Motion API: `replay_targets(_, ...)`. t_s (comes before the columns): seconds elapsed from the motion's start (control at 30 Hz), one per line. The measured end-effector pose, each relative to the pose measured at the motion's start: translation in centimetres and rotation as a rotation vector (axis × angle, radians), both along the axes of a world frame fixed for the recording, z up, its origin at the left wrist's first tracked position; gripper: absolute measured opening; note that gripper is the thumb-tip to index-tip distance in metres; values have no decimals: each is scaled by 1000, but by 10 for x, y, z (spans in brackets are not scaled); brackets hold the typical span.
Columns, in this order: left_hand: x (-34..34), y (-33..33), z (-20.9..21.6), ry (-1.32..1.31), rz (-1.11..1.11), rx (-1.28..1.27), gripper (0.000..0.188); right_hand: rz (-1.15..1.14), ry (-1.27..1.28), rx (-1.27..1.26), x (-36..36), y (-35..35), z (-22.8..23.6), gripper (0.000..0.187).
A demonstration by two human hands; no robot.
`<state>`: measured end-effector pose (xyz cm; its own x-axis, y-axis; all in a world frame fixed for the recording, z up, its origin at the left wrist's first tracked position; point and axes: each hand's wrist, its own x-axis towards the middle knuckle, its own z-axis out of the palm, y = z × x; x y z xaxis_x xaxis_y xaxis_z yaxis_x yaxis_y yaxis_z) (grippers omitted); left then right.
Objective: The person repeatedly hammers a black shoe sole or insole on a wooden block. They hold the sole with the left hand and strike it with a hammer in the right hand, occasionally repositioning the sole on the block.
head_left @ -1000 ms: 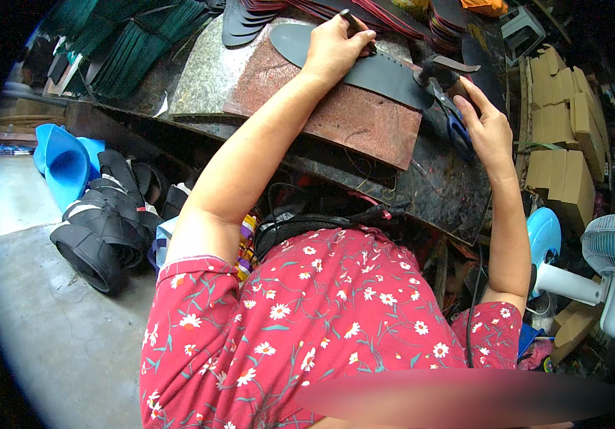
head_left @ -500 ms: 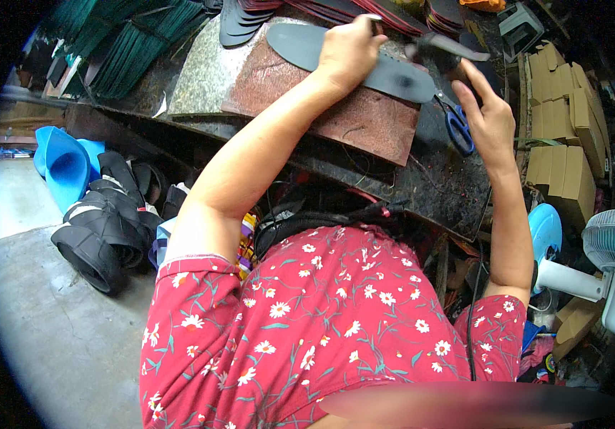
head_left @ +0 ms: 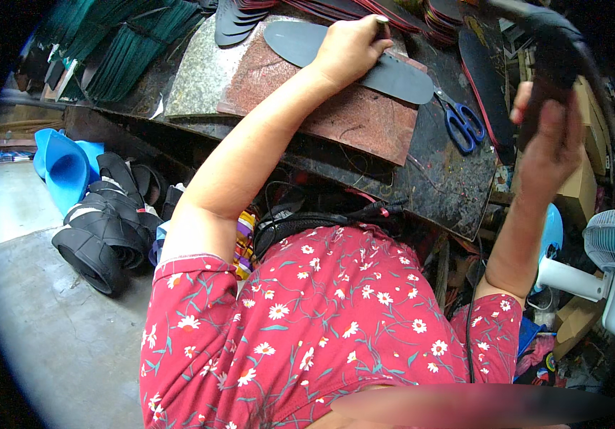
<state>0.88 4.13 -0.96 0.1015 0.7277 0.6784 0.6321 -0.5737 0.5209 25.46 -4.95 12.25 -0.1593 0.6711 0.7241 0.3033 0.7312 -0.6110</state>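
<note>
the left hand is near the top middle of the frame. it presses down flat on a long dark sole piece, and its fingers are curled together around a small thin tool at the top edge. the sole piece lies on a red stone slab, which sits on the dark workbench. a grey stone slab lies just to the left of the red one.

the right hand is up in the air at the upper right of the frame. its fingers are wrapped tight around the handle of a dark hammer, and the head of the hammer points to the top edge.

blue scissors lie on the bench between the two hands, just beside the end of the sole piece. green strips hang at the upper left. a blue plastic thing and black rubber pieces sit on the floor at the left. cardboard boxes and a small white fan are at the right.
</note>
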Motion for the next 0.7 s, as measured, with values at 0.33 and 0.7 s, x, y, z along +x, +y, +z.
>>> replay_targets(0.33,-1,7,-12,-814,-164,-559,12,-91,-145,-468,33,31,-61,37)
replay_targets(0.7,20,-3,-3,146,40,-8,27,41,-83,42,1,6,-20,36)
